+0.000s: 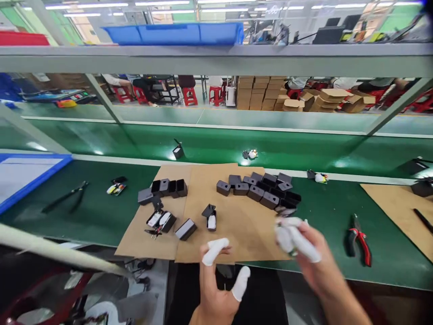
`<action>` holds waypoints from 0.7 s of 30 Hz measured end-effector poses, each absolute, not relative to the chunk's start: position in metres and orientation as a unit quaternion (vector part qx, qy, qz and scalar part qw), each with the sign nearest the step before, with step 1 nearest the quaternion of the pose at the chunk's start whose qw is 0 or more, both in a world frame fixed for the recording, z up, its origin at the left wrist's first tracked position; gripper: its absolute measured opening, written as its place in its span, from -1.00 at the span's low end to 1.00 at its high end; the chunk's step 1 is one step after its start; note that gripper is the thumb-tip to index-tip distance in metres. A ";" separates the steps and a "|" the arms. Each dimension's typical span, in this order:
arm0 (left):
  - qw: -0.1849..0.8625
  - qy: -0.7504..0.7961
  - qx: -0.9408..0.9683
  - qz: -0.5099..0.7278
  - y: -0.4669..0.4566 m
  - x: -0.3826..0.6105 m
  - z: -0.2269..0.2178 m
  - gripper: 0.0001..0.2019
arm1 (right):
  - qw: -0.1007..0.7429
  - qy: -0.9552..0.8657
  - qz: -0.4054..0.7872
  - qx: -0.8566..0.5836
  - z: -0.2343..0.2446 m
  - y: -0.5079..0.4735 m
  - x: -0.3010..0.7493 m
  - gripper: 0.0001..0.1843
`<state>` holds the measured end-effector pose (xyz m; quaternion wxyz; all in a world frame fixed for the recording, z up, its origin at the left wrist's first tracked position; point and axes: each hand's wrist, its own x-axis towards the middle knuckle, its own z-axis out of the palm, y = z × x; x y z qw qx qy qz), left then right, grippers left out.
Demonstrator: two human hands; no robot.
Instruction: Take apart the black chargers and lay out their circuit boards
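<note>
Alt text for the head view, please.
A person's right-hand grip, blurred, seems to hold a small white part; the left-hand grip is open, both wearing white finger covers. Black cases lie on brown cardboard over a green bench, with red-and-black pliers to the right.

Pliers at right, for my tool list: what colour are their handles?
Red and black handles, best in the head view.

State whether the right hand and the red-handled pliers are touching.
Apart. The head view plainly shows green tabletop between the right hand and the red-handled pliers.
</note>
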<state>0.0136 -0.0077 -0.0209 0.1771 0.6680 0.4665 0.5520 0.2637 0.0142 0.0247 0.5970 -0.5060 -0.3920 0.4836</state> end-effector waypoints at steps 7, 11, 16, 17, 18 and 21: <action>0.313 0.422 0.629 0.573 -0.014 -0.028 -0.010 -0.53 | 0.596 -0.303 0.585 -0.460 -0.003 0.002 0.102 -0.39; 0.479 0.467 0.407 0.622 -0.017 -0.044 -0.016 -0.67 | 0.591 -0.353 0.586 -0.427 -0.003 -0.006 0.103 -0.59; 0.639 0.400 0.180 0.631 -0.019 -0.046 0.002 -0.68 | 0.528 -0.432 0.598 -0.420 -0.005 -0.014 0.122 -0.63; 0.665 0.382 0.160 0.621 -0.020 -0.046 0.006 -0.69 | 0.520 -0.439 0.605 -0.414 -0.007 -0.014 0.125 -0.59; 0.688 0.366 0.147 0.608 -0.022 -0.046 0.009 -0.70 | 0.515 -0.442 0.613 -0.404 -0.009 -0.013 0.127 -0.55; 0.734 0.340 0.124 0.575 -0.028 -0.044 0.015 -0.67 | 0.513 -0.441 0.647 -0.351 -0.013 -0.010 0.129 -0.39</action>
